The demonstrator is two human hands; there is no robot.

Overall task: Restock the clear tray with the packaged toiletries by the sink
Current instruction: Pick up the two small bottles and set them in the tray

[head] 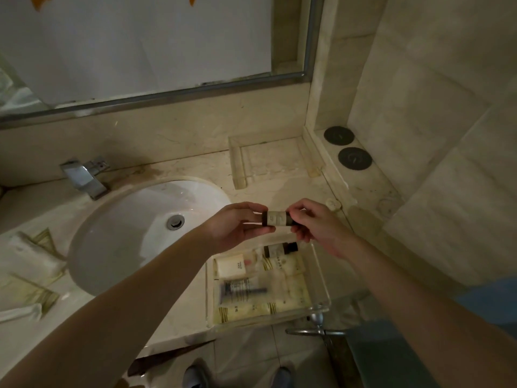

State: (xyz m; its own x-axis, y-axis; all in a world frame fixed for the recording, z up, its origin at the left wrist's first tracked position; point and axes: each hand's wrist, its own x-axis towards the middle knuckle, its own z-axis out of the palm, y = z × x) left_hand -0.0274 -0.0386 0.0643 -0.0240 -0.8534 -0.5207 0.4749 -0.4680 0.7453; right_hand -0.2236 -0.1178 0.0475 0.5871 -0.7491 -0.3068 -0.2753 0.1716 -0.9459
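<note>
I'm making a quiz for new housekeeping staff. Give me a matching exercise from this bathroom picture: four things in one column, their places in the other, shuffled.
Things:
1. small bottle
2. clear tray
3. faucet
4. two dark round discs

Places:
A. behind the sink, at its left
B. on the ledge by the right wall
C. held between left hand and right hand
D. at the counter's front edge, right of the sink

Pairs: 1-C, 2-D, 3-A, 4-B

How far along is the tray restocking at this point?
Well under way: the clear tray already holds several packets and a small dark-capped bottle. In hand: the left hand and right hand hold another small bottle above the counter. Left: placing it, plus packets left of the sink.
</note>
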